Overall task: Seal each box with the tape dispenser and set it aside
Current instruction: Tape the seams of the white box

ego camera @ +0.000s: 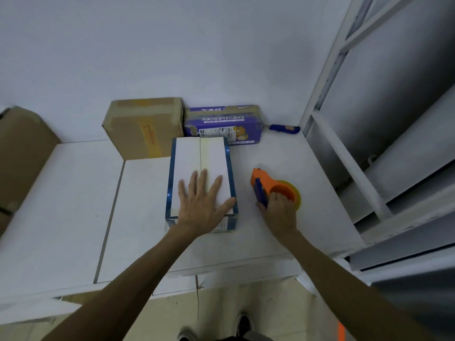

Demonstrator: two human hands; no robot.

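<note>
Inspection at the white table point(73, 205). The white box point(197, 153) with blue edges lay flat near the table's middle, its long side running away from the person. The left hand point(202, 205) lay palm-down on the near half of its lid, fingers straight and spread, thumb out toward the right edge. A pale tape strip point(204, 153) ran along the centre seam from the far edge toward that hand. The right hand point(279, 210) was curled round the orange tape dispenser point(268, 185), which rested on the table just right of the box, apart from it.

Judgement: the seam appeared taped, so the step in hand was pressing the strip down or adding a further pass. To do it well, the left palm should rub firmly along the strip from the centre outward. Any new pass should start over the far end and pull straight toward the body.

A brown carton point(142, 129) and a purple box point(221, 124) stood against the wall behind, both showing tape
</note>
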